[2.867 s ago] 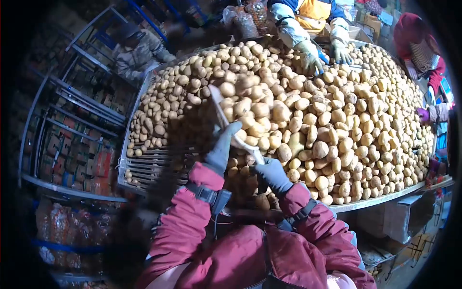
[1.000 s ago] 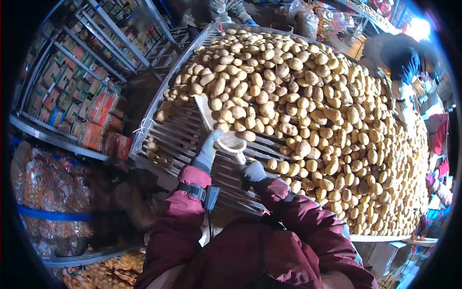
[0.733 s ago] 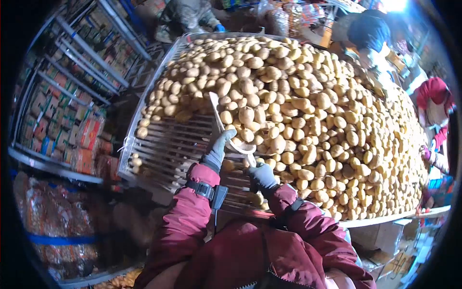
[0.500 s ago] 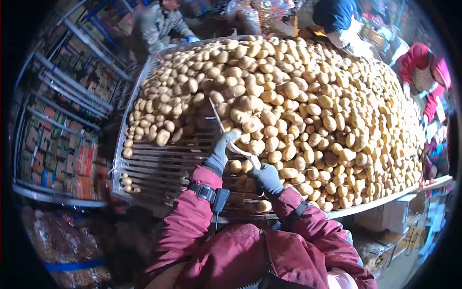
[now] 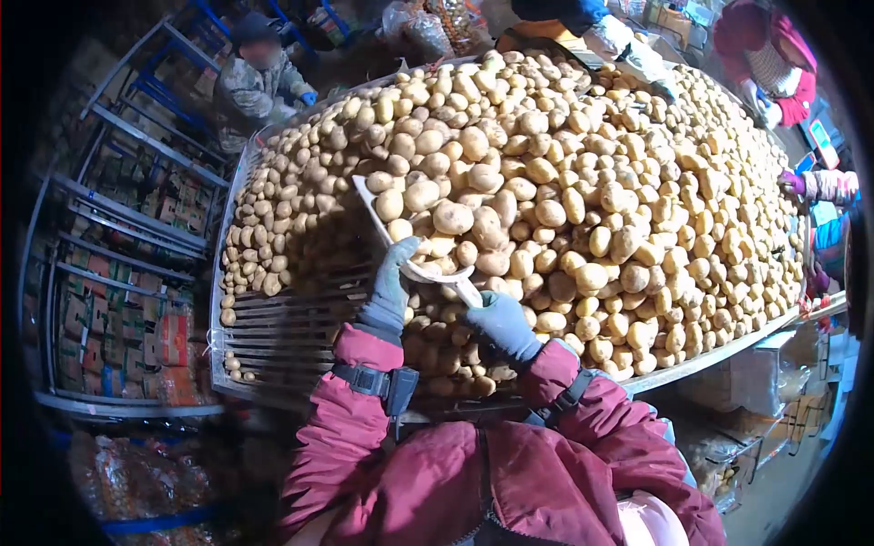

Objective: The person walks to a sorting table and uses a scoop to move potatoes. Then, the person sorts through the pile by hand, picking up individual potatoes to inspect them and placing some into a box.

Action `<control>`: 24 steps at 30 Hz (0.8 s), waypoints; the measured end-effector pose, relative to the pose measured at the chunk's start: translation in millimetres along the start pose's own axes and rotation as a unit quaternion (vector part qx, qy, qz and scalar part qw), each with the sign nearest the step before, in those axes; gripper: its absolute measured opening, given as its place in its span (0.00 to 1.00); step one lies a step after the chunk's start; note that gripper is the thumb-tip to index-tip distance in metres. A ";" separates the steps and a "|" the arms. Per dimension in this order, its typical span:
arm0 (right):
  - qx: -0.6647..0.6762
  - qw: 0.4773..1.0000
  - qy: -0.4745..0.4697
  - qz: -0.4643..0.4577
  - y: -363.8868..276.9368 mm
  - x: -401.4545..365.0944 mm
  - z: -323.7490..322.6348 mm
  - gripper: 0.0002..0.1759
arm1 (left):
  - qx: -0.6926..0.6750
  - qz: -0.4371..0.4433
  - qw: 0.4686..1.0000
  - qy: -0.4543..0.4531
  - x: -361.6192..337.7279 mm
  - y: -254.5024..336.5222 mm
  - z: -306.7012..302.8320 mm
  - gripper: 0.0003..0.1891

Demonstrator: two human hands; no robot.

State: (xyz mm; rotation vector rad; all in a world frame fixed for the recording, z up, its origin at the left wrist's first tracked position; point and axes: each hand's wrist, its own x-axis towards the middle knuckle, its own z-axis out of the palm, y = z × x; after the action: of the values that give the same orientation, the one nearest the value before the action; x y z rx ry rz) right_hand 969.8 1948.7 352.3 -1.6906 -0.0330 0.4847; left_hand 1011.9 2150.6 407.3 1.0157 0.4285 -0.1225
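Observation:
A white scoop (image 5: 425, 273) with several potatoes (image 5: 452, 218) resting in it is held at the left part of a large potato heap (image 5: 628, 232). My left hand (image 5: 390, 289), in a grey glove, is closed on the scoop's near left edge. With its fingers wrapped round the short handle (image 5: 467, 291), my right hand (image 5: 501, 325) grips the scoop from the near side. Potatoes beyond the scoop partly blend with those inside it.
The heap lies on a slatted table (image 5: 282, 341) with a raised metal rim (image 5: 216, 355). Metal racks (image 5: 137, 214) stand at left. Co-workers stand around the far side: one in camouflage (image 5: 255, 86), one in dark pink (image 5: 769, 59). Boxes (image 5: 746, 378) sit below right.
The scoop has moved slightly left and now shows its opening filled with potatoes. Both hands have kept their hold. Potatoes now cover more of the slats near the middle.

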 end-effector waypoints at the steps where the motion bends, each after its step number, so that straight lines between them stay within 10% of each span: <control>1: -0.016 1.000 -0.008 0.000 -0.5 3.0 -7.6 0.14 | 0.002 -0.003 1.000 -0.021 -9.2 2.5 7.1 0.25; 5: -0.061 0.991 0.008 -0.117 7.4 0.7 -32.2 0.16 | 0.095 0.122 0.988 -0.019 -36.6 9.9 61.4 0.24; 12: 0.027 0.998 -0.051 -0.002 -5.1 -11.5 -78.2 0.09 | 0.115 0.070 0.991 0.007 -10.9 -4.0 89.3 0.26; 14: 0.077 0.985 -0.046 -0.148 10.9 -15.0 -87.6 0.08 | 0.141 0.097 0.985 0.010 -4.7 -7.7 104.7 0.28; 16: 0.147 0.987 -0.059 0.036 -24.8 -30.5 -119.2 0.07 | 0.183 0.132 0.974 0.014 0.5 -6.8 143.9 0.29; 24: 0.248 0.968 -0.030 0.025 -75.4 -66.2 -187.4 0.08 | 0.219 0.227 0.948 -0.045 -5.9 -19.7 245.8 0.35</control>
State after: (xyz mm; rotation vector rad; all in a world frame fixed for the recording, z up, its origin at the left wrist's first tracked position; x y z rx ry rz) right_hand 990.7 1767.7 461.7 -1.1871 0.0826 0.5314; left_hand 1071.9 1932.3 505.1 1.5171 0.0716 0.1589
